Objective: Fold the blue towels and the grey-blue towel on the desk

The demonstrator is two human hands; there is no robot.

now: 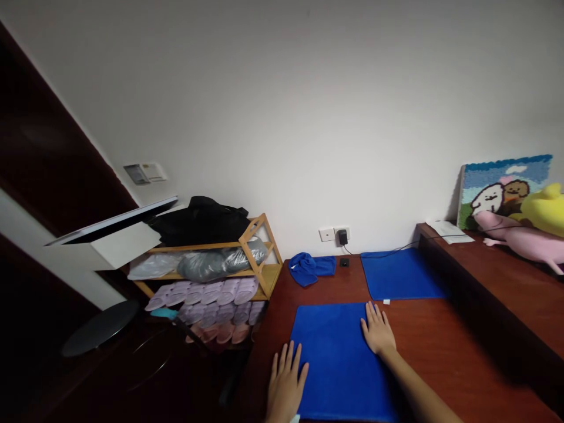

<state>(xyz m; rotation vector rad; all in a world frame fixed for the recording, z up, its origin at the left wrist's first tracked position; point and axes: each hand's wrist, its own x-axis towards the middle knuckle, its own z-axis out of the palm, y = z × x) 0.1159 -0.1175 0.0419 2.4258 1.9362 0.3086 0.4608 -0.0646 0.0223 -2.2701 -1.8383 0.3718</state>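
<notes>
A blue cloth (337, 358) lies spread flat on the reddish-brown wooden table (423, 329). My left hand (285, 379) rests at its left edge, fingers stretched and slightly apart. Across the cloth, at its upper right edge, my right hand (378, 330) lies flat with its fingers extended. Neither hand grips anything. Behind the right hand, a second blue cloth (403, 275) is laid out flat near the wall, with a small white tag at its front edge. A crumpled blue cloth (308, 268) sits at the table's back left corner.
A black plug (342, 237) with a cable is in the wall socket. A raised wooden ledge (497, 276) on the right bears a pink plush toy (524, 238), a yellow plush toy (546, 208) and a picture (502, 185). Left stands a shoe rack (259, 258) beside a round stool (101, 329).
</notes>
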